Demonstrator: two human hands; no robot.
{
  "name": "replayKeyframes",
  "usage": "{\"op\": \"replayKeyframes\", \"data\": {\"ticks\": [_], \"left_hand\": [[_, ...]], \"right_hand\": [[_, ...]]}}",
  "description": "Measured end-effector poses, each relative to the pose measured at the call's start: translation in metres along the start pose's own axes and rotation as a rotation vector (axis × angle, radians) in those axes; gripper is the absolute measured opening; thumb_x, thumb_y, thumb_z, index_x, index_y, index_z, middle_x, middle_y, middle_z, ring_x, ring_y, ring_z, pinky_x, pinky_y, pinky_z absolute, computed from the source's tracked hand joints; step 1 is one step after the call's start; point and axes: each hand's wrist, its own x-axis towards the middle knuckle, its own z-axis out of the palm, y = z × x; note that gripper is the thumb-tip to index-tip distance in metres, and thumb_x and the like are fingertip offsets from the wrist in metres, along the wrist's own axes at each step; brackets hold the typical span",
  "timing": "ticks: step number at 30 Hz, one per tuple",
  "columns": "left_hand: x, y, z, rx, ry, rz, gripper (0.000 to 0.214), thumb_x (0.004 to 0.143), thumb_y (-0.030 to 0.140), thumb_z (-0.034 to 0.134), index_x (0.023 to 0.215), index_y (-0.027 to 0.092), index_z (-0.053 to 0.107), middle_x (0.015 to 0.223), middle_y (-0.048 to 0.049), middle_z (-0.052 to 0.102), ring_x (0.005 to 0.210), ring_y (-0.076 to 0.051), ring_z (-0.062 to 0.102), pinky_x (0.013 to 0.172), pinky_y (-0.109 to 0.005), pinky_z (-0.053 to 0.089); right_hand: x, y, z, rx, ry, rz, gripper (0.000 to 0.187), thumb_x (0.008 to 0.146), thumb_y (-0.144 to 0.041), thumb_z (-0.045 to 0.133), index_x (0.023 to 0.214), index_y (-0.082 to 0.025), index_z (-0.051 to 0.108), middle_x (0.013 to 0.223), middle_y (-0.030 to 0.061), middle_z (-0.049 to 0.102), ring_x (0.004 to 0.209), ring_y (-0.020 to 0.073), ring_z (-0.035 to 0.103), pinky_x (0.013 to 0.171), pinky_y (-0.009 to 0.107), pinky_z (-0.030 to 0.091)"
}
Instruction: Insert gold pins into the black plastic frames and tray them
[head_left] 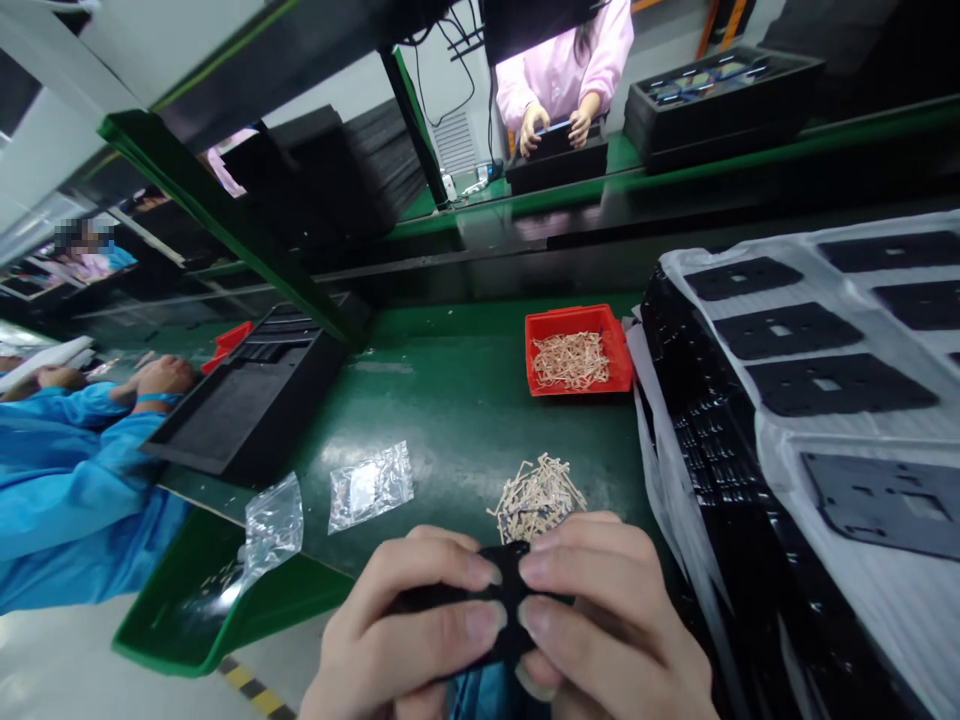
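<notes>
Both of my hands are at the bottom centre, closed together on a small flat black part (pixel 508 580). My left hand (pixel 405 640) pinches its left side with thumb and fingers. My right hand (pixel 615 630) grips its right side, fingertips nearly meeting the left ones. Most of the black part is hidden under my fingers. Just beyond my hands a loose pile of small tan strips (pixel 536 497) lies on the green table (pixel 457 400).
A red bin (pixel 574 320) holds more tan strips. A tall stack of black trays (pixel 735 470) under clear plastic stands at right. Two clear plastic bags (pixel 371 485) lie at left. A black tray (pixel 247 400), a blue-sleeved person (pixel 75 480) at left, a pink-clad person (pixel 562 70) opposite.
</notes>
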Motion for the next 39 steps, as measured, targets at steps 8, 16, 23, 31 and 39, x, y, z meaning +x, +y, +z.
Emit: {"op": "replayKeyframes", "data": {"ticks": [8, 16, 23, 31, 39], "left_hand": [[-0.008, 0.004, 0.011, -0.115, -0.103, -0.166, 0.014, 0.107, 0.028, 0.065, 0.109, 0.018, 0.075, 0.087, -0.0026, 0.082, 0.07, -0.017, 0.08, 0.062, -0.026, 0.067], [-0.014, 0.005, 0.01, 0.049, 0.042, -0.238, 0.009, 0.096, 0.018, 0.078, 0.104, 0.022, 0.078, 0.089, 0.0001, 0.086, 0.072, -0.017, 0.083, 0.067, -0.023, 0.071], [-0.012, 0.004, 0.005, -0.04, 0.021, -0.271, 0.01, 0.096, 0.019, 0.077, 0.105, 0.023, 0.08, 0.095, -0.0041, 0.088, 0.071, -0.021, 0.085, 0.066, -0.03, 0.074], [-0.019, 0.008, 0.006, -0.012, -0.022, -0.257, 0.014, 0.094, 0.012, 0.078, 0.104, 0.022, 0.08, 0.104, -0.0041, 0.089, 0.074, -0.021, 0.085, 0.066, -0.028, 0.074], [-0.016, 0.005, 0.006, -0.05, 0.021, -0.198, 0.013, 0.097, 0.022, 0.077, 0.111, 0.021, 0.078, 0.125, -0.0019, 0.083, 0.102, -0.018, 0.083, 0.082, -0.023, 0.07]], "right_hand": [[0.005, 0.005, 0.001, 0.031, 0.153, -0.012, 0.03, 0.071, 0.012, 0.045, 0.064, -0.017, 0.053, 0.065, -0.0006, 0.052, 0.059, 0.0122, 0.047, 0.051, 0.03, 0.036], [0.006, 0.007, -0.009, 0.133, -0.019, 0.244, 0.025, 0.104, -0.019, 0.061, 0.079, -0.018, 0.062, 0.067, 0.001, 0.058, 0.068, 0.0157, 0.055, 0.056, 0.029, 0.046], [0.005, 0.013, -0.015, 0.214, -0.077, 0.257, 0.029, 0.105, -0.033, 0.066, 0.081, -0.019, 0.06, 0.069, 0.0002, 0.06, 0.068, 0.0145, 0.058, 0.057, 0.028, 0.05], [0.007, 0.016, -0.012, 0.17, -0.002, 0.137, 0.027, 0.107, -0.026, 0.06, 0.081, -0.017, 0.061, 0.069, -0.0009, 0.058, 0.067, 0.0131, 0.055, 0.058, 0.028, 0.05], [0.006, 0.016, -0.007, 0.227, 0.082, 0.188, 0.018, 0.103, -0.034, 0.07, 0.092, -0.02, 0.067, 0.088, 0.0005, 0.074, 0.087, 0.0163, 0.071, 0.081, 0.035, 0.06]]}}
